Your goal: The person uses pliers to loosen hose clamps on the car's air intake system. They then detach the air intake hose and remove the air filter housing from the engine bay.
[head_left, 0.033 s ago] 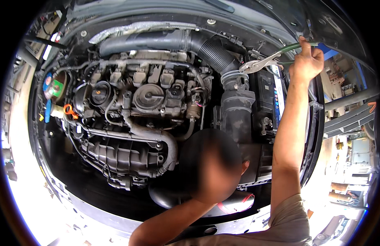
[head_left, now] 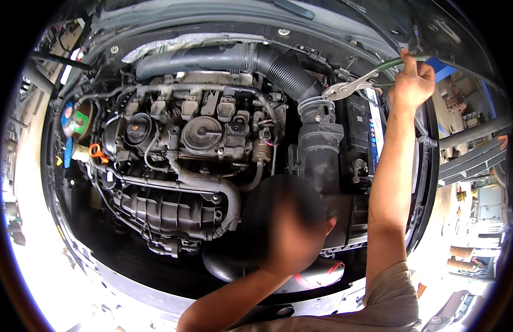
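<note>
In my right hand is a pair of pliers with a metal head and green handles, which stand spread apart. The index finger points up past the upper handle. The jaws lie at the clamp, where the black ribbed air hose meets the intake duct. From this angle I cannot tell whether they grip it. My left hand is low in the middle, over the front of the engine bay near the air box. A blurred dark patch covers most of it, hiding its fingers; one fingertip shows at the right.
The engine, with hoses and wiring, fills the left and middle of the bay. A battery stands right of the duct, below my right forearm. The raised hood's dark edge is close to my right hand. A black curved pipe lies at the front.
</note>
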`<state>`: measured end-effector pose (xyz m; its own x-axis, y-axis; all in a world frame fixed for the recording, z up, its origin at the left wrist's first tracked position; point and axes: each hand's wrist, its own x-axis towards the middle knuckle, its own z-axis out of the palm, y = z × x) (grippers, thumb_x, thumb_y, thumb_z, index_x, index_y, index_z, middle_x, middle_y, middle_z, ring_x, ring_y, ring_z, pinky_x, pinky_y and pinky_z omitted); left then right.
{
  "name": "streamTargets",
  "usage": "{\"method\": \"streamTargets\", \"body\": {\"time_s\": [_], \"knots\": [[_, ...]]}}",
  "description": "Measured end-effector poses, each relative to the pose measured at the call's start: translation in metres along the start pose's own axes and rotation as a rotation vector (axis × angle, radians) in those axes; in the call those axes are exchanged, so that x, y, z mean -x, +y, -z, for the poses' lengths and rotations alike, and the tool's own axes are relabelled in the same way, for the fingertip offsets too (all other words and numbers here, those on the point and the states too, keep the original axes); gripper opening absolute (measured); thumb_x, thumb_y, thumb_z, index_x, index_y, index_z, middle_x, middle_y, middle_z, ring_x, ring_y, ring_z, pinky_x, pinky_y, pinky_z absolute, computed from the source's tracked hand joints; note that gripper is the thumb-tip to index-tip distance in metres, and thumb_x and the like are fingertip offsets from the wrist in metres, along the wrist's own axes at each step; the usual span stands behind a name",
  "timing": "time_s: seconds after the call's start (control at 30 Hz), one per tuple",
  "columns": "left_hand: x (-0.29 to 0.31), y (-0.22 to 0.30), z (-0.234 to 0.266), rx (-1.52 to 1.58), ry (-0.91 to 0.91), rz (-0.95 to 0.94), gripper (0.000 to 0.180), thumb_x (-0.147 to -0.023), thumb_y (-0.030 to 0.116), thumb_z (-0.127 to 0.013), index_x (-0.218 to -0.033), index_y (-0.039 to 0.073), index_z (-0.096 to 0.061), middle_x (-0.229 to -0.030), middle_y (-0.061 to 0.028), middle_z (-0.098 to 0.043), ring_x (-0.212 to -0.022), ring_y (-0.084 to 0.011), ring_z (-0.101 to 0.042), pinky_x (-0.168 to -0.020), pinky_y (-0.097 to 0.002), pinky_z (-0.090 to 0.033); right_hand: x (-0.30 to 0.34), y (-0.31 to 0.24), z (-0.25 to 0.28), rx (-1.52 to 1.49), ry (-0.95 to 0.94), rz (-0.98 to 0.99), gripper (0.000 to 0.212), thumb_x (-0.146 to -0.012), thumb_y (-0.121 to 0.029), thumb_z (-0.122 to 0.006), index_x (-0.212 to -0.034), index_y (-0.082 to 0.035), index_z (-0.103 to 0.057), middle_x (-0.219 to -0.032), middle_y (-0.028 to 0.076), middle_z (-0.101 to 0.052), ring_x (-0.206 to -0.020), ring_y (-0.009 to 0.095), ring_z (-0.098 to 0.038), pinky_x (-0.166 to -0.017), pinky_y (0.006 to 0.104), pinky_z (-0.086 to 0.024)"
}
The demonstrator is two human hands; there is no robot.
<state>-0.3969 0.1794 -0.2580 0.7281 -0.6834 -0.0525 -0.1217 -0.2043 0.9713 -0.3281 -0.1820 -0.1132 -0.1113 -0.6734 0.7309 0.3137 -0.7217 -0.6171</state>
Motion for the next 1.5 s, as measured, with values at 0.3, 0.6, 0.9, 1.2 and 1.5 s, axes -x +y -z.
{"method": "streamTargets", "body": {"time_s": [0.3, 0.6, 0.9, 1.2, 1.5], "knots": [[0.007, -0.002, -0.006, 0.308, -0.041, 0.217, 0.11, -0.077, 0.033, -0.092, -0.155, -0.003, -0.023, -0.132, -0.0238, -0.052, -0.12, -0.0316, -0.057, -0.106, -0.0404, -0.046, 0.008, -0.006, 0.005, 0.299, 0.084, -0.014, 0.058, -0.07, -0.022, -0.092, -0.067, -0.012, -0.035, -0.064, -0.004, -0.041, -0.061, 0.011, -0.037, -0.054, 0.0293, -0.037], [0.004, -0.012, -0.007, 0.57, -0.051, 0.382, 0.104, -0.08, 0.026, -0.09, -0.155, -0.002, -0.023, -0.129, -0.0221, -0.056, -0.118, -0.0282, -0.059, -0.104, -0.0385, -0.048, 0.013, -0.022, 0.002, 0.379, 0.105, -0.106, 0.059, -0.067, -0.024, -0.092, -0.066, -0.009, -0.035, -0.059, -0.001, -0.042, -0.057, 0.013, -0.038, -0.054, 0.0323, -0.043], [-0.011, 0.018, 0.041, 0.625, -0.019, 0.451, 0.105, -0.073, 0.011, -0.087, -0.157, 0.0, -0.027, -0.125, -0.0219, -0.062, -0.112, -0.0298, -0.063, -0.102, -0.0419, -0.05, 0.007, -0.032, -0.006, 0.396, 0.095, -0.16, 0.05, -0.062, -0.029, -0.089, -0.067, -0.006, -0.045, -0.059, 0.007, -0.049, -0.054, 0.022, -0.048, -0.056, 0.0383, -0.048], [-0.005, 0.024, 0.009, 0.744, 0.061, 0.488, 0.085, -0.075, 0.011, -0.086, -0.146, 0.004, -0.04, -0.125, -0.0168, -0.061, -0.112, -0.0268, -0.06, -0.101, -0.042, -0.049, 0.003, -0.034, -0.011, 0.431, 0.141, -0.031, 0.057, -0.063, -0.029, -0.089, -0.068, -0.005, -0.039, -0.062, 0.004, -0.039, -0.057, 0.021, -0.037, -0.055, 0.0383, -0.042], [-0.003, 0.022, 0.001, 0.748, 0.142, 0.501, 0.079, -0.076, 0.016, -0.089, -0.139, 0.005, -0.042, -0.118, -0.0137, -0.061, -0.11, -0.0246, -0.057, -0.099, -0.0404, -0.048, 0.002, -0.033, -0.015, 0.437, 0.148, -0.014, 0.056, -0.061, -0.03, -0.089, -0.067, -0.005, -0.039, -0.059, 0.007, -0.04, -0.056, 0.023, -0.039, -0.056, 0.0397, -0.043]]}}
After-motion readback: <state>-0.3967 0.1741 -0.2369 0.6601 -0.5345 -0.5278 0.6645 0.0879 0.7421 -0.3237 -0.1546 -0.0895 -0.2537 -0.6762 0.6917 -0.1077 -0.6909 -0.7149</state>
